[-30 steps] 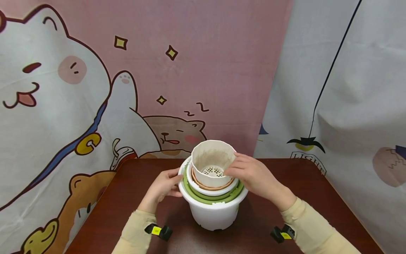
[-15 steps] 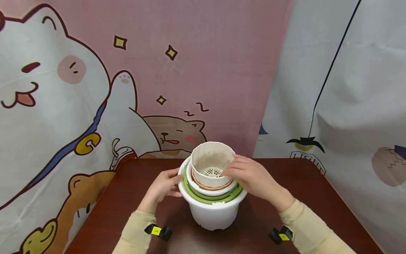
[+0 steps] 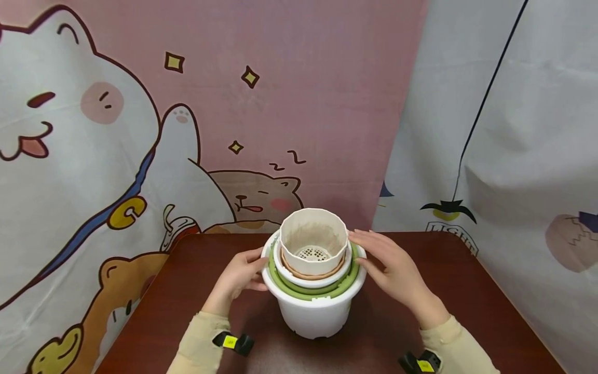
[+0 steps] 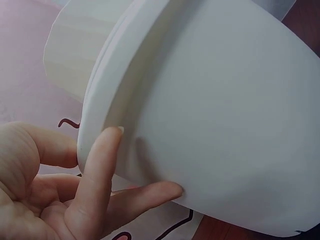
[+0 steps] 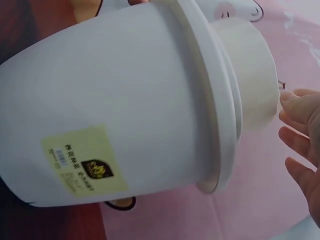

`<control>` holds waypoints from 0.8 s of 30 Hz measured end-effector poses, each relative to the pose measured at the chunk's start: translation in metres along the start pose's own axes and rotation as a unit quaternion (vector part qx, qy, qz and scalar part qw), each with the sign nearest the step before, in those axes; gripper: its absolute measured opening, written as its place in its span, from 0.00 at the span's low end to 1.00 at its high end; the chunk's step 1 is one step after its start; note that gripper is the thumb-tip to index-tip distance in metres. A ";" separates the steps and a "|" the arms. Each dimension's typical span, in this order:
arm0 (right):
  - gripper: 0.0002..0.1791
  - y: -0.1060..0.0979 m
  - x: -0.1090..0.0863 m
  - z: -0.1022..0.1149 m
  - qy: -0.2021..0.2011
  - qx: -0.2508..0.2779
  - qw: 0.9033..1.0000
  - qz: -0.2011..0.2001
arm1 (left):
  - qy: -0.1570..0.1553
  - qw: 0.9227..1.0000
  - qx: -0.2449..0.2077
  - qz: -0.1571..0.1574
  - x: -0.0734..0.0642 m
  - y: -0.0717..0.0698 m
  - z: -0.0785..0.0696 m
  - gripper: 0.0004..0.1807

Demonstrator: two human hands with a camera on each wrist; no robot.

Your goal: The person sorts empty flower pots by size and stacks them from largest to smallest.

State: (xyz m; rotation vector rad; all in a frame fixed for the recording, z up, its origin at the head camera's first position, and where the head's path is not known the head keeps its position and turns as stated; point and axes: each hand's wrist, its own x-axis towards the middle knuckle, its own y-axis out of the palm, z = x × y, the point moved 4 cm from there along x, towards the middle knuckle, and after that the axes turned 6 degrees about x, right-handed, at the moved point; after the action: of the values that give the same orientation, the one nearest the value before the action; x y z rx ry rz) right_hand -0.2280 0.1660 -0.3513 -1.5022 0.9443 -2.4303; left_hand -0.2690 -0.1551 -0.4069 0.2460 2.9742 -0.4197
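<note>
A stack of nested flower pots stands upright on the table. Outermost is a large white flower pot (image 3: 313, 318); inside it show green rims (image 3: 299, 296), a smaller white rim (image 3: 314, 284) and a tan rim (image 3: 290, 268). The innermost, a cream pot (image 3: 309, 267) with a perforated bottom, rises above the others. My left hand (image 3: 239, 275) grips the outer pot's rim at the left; in the left wrist view its fingers (image 4: 102, 160) reach under the lip. At the right side, my right hand (image 3: 394, 267) holds nothing, its fingers extended close beside the cream pot's edge.
The stack rests on a dark red-brown table (image 3: 196, 291). Behind it hangs a pink and white cloth backdrop (image 3: 327, 104) with cartoon animals. A yellow label (image 5: 85, 160) is stuck on the outer pot's right side.
My right hand has let go of the cream pot's rim and moved right, its fingers now outside it. The left hand keeps its hold on the outer pot.
</note>
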 end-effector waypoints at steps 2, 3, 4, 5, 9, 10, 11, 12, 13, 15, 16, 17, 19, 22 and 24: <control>0.37 -0.001 -0.005 -0.002 0.015 -0.009 1.000 -0.012 | 0.000 1.000 0.001 -0.003 -0.001 0.000 0.000 0.27; 0.37 -0.002 -0.008 -0.003 0.020 -0.011 1.000 -0.018 | 0.001 1.000 0.002 -0.005 -0.002 -0.001 0.001 0.27; 0.38 -0.002 -0.011 -0.004 0.026 -0.015 0.999 -0.024 | 0.001 1.000 0.003 -0.008 -0.002 -0.001 0.001 0.27; 0.38 -0.002 -0.013 -0.005 0.033 -0.018 0.999 -0.028 | 0.001 1.000 0.005 -0.011 -0.003 -0.001 0.002 0.27; 0.36 -0.001 -0.024 -0.011 0.070 -0.035 0.996 -0.042 | 0.005 0.999 0.009 -0.031 -0.003 -0.002 0.004 0.26; 0.36 -0.001 -0.027 -0.013 0.081 -0.041 0.995 -0.043 | 0.008 0.999 0.010 -0.037 -0.004 -0.002 0.004 0.25; 0.35 0.000 -0.029 -0.015 0.091 -0.047 0.994 -0.044 | 0.011 0.999 0.011 -0.043 -0.004 -0.002 0.005 0.25; 0.34 0.000 -0.032 -0.017 0.101 -0.051 0.993 -0.044 | 0.015 0.999 0.012 -0.049 -0.004 -0.002 0.005 0.25; 0.34 0.000 -0.034 -0.019 0.110 -0.055 0.991 -0.043 | 0.018 0.998 0.014 -0.055 -0.005 -0.002 0.006 0.24; 0.33 0.001 -0.038 -0.021 0.125 -0.059 0.990 -0.042 | 0.027 0.997 0.022 -0.068 -0.006 -0.003 0.007 0.24; 0.32 0.001 -0.040 -0.023 0.132 -0.061 0.989 -0.040 | 0.032 0.996 0.027 -0.074 -0.006 -0.003 0.008 0.23; 0.32 0.001 -0.042 -0.024 0.137 -0.062 0.988 -0.038 | 0.035 0.996 0.031 -0.079 -0.007 -0.003 0.008 0.23; 0.31 0.001 -0.045 -0.026 0.148 -0.062 0.986 -0.035 | 0.042 0.994 0.036 -0.090 -0.009 -0.003 0.009 0.23; 0.30 0.001 -0.050 -0.029 0.162 -0.063 0.984 -0.030 | 0.053 0.992 0.037 -0.105 -0.013 -0.004 0.009 0.22; 0.30 0.000 -0.053 -0.031 0.168 -0.065 0.983 -0.030 | 0.064 0.990 0.041 -0.117 -0.016 -0.006 0.008 0.21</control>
State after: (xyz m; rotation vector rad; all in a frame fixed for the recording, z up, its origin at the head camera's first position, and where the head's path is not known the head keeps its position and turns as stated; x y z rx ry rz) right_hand -0.2279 0.2012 -0.4009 -1.1881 1.1519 -2.7727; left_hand -0.2537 -0.1654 -0.4108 -0.0726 3.1265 -0.5734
